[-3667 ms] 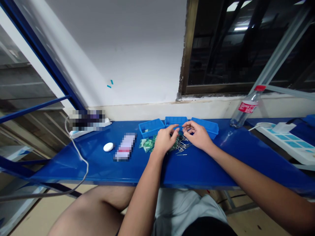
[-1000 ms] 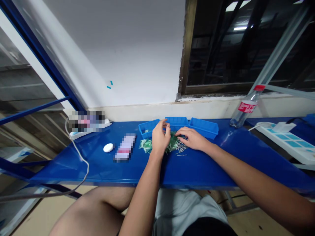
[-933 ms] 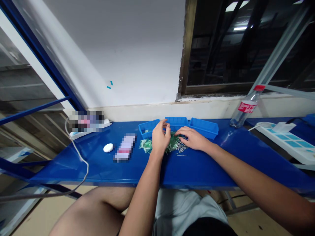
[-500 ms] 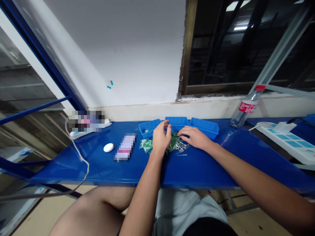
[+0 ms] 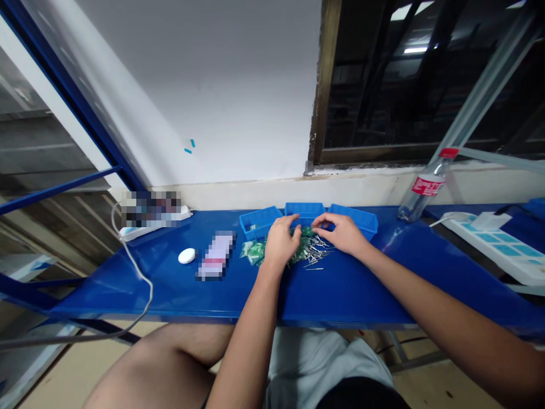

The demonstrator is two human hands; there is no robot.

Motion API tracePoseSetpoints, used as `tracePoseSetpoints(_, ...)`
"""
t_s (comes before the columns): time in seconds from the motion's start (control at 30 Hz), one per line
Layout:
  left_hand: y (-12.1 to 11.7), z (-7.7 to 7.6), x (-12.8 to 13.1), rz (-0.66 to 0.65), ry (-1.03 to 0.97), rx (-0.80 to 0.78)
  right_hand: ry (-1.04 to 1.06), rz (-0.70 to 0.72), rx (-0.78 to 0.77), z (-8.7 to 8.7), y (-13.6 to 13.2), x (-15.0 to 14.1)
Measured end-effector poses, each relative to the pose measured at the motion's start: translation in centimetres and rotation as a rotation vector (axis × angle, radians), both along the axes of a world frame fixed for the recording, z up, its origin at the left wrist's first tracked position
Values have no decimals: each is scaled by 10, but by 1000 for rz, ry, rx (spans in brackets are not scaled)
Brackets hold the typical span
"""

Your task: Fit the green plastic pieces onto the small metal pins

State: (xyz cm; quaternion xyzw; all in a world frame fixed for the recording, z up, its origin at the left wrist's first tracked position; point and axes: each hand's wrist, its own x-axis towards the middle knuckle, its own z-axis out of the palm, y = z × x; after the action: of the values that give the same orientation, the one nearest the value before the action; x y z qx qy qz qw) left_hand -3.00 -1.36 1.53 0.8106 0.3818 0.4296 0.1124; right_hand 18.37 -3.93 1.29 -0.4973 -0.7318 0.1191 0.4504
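Note:
My left hand (image 5: pixel 283 241) hovers over the left side of a pile, thumb and forefinger curved and apart, with nothing visible between them. Across from it, the thumb and forefinger of my right hand (image 5: pixel 343 233) come together in a pinch beside the green material. What sits between those fingertips is too small to make out. Small green plastic packets (image 5: pixel 254 251) lie left of and under my left hand. Loose silvery pins, like blind rivets (image 5: pixel 315 249), are heaped below my right fingertips. One pin (image 5: pixel 314 268) lies apart, nearer the front edge.
Behind the pile stand a left blue bin (image 5: pixel 255 218), a middle blue bin (image 5: pixel 304 208) and a right blue bin (image 5: pixel 361 218). The blue table (image 5: pixel 340 295) also bears a white oval object (image 5: pixel 187 255), a blurred phone-like slab (image 5: pixel 217 255), a bottle (image 5: pixel 428 186) and power strips (image 5: pixel 502 238).
My right hand has lifted slightly, its thumb and forefinger now forming a rounded pinch. My left hand has shifted a little to the right, its fingertips nearer the right hand.

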Motion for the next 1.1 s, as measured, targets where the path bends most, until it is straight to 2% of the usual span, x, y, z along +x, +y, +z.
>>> tracePoseSetpoints(0.13, 0, 0, 0, -4, -23, -38, 102, 59, -104, -2, 0, -2)
tracePoseSetpoints(0.33, -4, 4, 2, -77, -24, -65, 374, -38, 1, -1, -2, -6)
tracePoseSetpoints(0.5, -2, 2, 3, -198, -117, -160, 568, 33, -35, 2, -2, -8)
tracePoseSetpoints(0.63, 1, 2, 3, -229, -234, -257, 635, 88, -84, 2, -1, -9)
tracePoseSetpoints(0.83, 4, 0, 5, -250, -367, -312, 696, 195, -259, -5, 1, -10)
tracePoseSetpoints(1.1, 2, 2, 4, -293, -389, -334, 681, 216, -278, -3, -3, -13)
